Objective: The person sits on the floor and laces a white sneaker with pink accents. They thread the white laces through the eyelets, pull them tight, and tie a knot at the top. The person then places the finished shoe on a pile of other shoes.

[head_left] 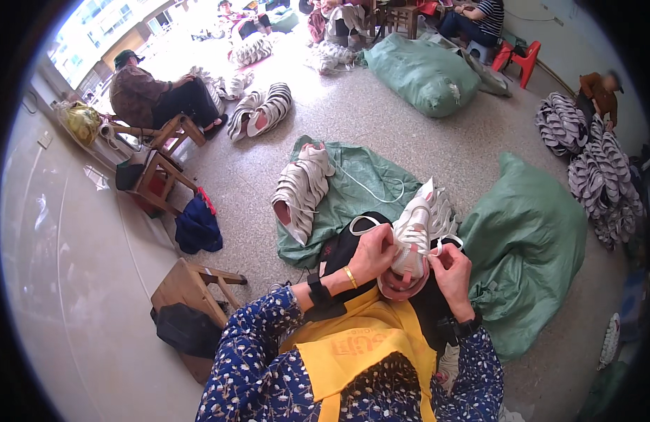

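A white and pale-pink shoe upper (413, 224) lies across my lap, its heel opening towards me. My left hand (372, 254) is closed at the upper's left eyelet edge, pinching a white shoelace (362, 219) that loops up beyond the knuckles. On the other side my right hand (453, 276) pinches a lace end between thumb and fingertips, beside the right eyelets. The exact grip of the left fingertips is partly hidden. More white uppers (444, 209) sit just behind the one between my hands. A yellow apron (360, 344) covers my lap.
A nested row of white uppers (301, 190) rests on a green sheet (367, 165) ahead. Full green sacks (525, 246) stand at right and farther back. Wooden stools (191, 288) line the left. Several people sit around the room near stacks of uppers (602, 176).
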The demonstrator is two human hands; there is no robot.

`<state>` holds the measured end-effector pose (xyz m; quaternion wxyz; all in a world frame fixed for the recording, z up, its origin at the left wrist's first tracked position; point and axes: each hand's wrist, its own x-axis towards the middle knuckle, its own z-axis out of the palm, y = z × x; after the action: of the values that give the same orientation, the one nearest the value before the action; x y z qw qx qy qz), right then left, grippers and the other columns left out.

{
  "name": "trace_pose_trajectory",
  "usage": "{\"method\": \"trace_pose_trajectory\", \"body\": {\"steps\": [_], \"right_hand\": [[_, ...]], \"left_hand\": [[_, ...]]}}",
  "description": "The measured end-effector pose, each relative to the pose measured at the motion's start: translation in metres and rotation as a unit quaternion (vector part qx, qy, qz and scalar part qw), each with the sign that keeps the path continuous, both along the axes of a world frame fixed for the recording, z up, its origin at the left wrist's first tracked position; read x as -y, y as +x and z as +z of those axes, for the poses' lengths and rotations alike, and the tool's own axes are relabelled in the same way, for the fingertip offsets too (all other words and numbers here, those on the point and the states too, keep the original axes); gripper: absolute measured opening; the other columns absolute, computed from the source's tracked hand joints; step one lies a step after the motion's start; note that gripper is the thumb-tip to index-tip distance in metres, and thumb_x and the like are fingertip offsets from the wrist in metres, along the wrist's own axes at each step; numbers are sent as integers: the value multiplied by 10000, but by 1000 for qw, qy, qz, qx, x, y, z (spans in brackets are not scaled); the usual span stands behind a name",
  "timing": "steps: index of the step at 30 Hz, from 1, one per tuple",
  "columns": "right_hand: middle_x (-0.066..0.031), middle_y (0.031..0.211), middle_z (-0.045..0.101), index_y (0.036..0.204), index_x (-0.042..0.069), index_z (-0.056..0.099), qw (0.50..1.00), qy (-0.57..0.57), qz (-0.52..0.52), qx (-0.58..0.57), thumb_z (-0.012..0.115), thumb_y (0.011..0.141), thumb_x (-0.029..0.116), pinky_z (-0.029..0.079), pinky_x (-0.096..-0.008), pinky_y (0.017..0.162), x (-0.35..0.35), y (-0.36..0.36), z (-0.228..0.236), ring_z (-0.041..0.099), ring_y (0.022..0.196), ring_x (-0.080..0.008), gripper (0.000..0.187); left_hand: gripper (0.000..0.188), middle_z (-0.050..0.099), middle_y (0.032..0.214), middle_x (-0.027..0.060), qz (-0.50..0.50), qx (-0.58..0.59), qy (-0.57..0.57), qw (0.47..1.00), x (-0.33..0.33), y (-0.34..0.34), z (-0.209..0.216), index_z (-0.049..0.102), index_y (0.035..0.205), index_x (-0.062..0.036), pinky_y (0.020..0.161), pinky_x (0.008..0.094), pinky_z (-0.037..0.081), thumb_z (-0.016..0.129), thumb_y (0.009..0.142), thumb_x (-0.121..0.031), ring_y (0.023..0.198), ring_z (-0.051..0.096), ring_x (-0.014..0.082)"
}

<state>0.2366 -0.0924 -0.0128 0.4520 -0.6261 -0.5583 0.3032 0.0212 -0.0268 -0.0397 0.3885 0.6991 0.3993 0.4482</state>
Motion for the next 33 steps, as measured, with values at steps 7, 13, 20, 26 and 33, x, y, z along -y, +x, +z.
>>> {"method": "trace_pose_trajectory", "body": {"steps": [7, 13, 20, 26, 33], "right_hand": [[-80, 786, 624, 913, 5, 625, 990, 53, -37, 124, 798, 829, 30, 516, -323, 605, 17, -9, 24, 652, 661, -187, 193], [-149, 960, 589, 1025, 8, 620, 974, 95, 45, 201, 754, 796, -5, 531, -416, 755, 16, -23, 29, 635, 890, -333, 265], [-187, 949, 607, 994, -24, 623, 952, 108, 30, 284, 675, 841, 7, 535, -473, 772, 12, -18, 12, 642, 903, -393, 165], [-189, 916, 601, 1009, -1, 598, 947, 90, 9, 308, 646, 820, -24, 536, -473, 757, 7, -22, 11, 636, 873, -398, 197], [-177, 965, 602, 1059, 5, 608, 926, 85, 69, 361, 668, 828, -21, 539, -457, 805, 12, -23, 18, 635, 916, -377, 240]], "left_hand": [[278, 514, 715, 76, 51, -33, 3, 998, 3, -1, 6, 488, 846, -17, 566, 321, 455, 764, 813, -28, 603, 551, 195], [245, 520, 829, 99, 16, -32, 61, 997, 9, -1, 10, 529, 943, -10, 602, 340, 469, 750, 852, -65, 660, 545, 234], [279, 541, 966, 165, -25, -123, 144, 982, 13, -4, 17, 557, 1040, -2, 785, 432, 494, 728, 846, -105, 915, 566, 351], [231, 540, 1000, 189, -36, -285, 225, 931, 14, -2, 25, 561, 1035, 29, 872, 440, 482, 649, 856, -87, 986, 538, 371], [268, 537, 1014, 192, -10, -330, 241, 913, 14, 5, 6, 571, 1022, 49, 896, 433, 481, 615, 776, -49, 995, 530, 363]]}}
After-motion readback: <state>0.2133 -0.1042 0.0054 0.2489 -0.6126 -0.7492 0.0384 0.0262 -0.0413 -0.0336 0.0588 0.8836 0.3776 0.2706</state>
